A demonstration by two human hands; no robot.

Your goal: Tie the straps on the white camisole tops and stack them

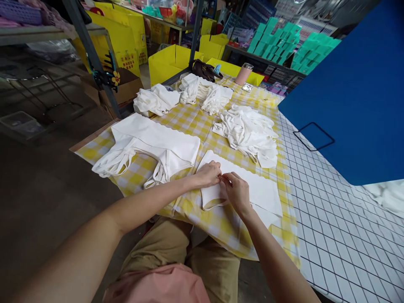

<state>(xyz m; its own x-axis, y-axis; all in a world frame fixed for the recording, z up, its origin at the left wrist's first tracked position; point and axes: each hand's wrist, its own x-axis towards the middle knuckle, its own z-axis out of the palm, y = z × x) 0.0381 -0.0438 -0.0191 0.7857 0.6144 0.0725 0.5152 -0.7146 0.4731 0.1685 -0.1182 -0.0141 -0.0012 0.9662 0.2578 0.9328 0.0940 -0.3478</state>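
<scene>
A white camisole-like garment with a scalloped edge (pixel 259 187) lies flat on the yellow checked tablecloth (pixel 186 206) in front of me. Over its middle, my left hand (pixel 209 173) and my right hand (pixel 236 189) meet with fingertips pinched together. Whatever small piece they pinch is too hidden to name. To the left, a flat stack of similar white garments (pixel 158 139) has thin straps hanging toward me. Beyond my right hand lies a loose, crumpled heap of white garments (pixel 249 130).
Bunched white garments (pixel 203 93) line the table's far side, near a dark bag (pixel 203 70) and a pink tumbler (pixel 244 74). A blue panel (pixel 350 97) and a black wire grid (pixel 331 219) border the right. A metal post (pixel 91 54) rises at the left; yellow bins (pixel 172 63) stand behind.
</scene>
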